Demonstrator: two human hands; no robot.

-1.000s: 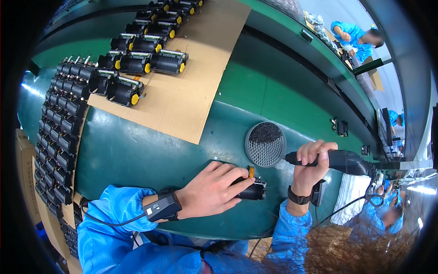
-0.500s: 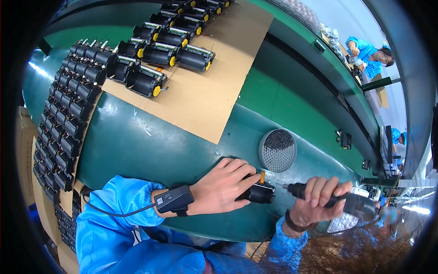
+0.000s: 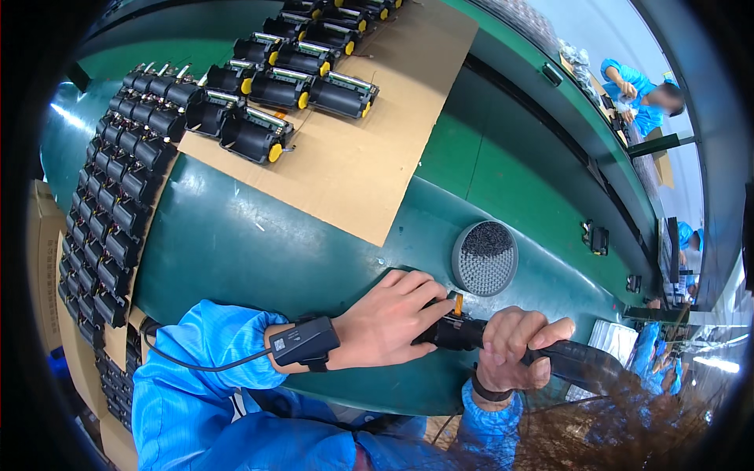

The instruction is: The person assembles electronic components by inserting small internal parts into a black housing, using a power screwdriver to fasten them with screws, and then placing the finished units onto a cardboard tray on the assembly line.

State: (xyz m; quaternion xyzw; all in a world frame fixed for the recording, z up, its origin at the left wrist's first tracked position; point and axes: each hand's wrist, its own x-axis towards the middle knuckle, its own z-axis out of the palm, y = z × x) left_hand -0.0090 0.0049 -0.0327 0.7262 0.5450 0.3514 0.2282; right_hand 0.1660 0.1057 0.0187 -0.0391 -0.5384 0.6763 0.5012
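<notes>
My left hand (image 3: pixel 389 318) rests on the bench with its fingers curled over a small black plastic housing (image 3: pixel 444 333), holding it down. An orange flat cable (image 3: pixel 459 303) sticks up from the housing. Gripped in my right hand (image 3: pixel 512 345) is a black electric screwdriver (image 3: pixel 585 363), lying nearly level with its nose against the housing's right side. The bit's tip and the screw point are hidden. Just beyond the housing stands a round grey dish (image 3: pixel 510 276) holding small dark screws (image 3: pixel 488 237).
Several black assemblies with yellow gears (image 3: pixel 255 140) stand on a cardboard sheet (image 3: pixel 345 188) at the back left. Rows of black housings (image 3: pixel 118 212) line the left edge. More units (image 3: pixel 597 238) lie on the green ledge at right. A co-worker in blue (image 3: pixel 640 94) sits far right.
My right hand has moved left, bringing the screwdriver from apart to against the housing. My left hand keeps its hold. The view has shifted slightly.
</notes>
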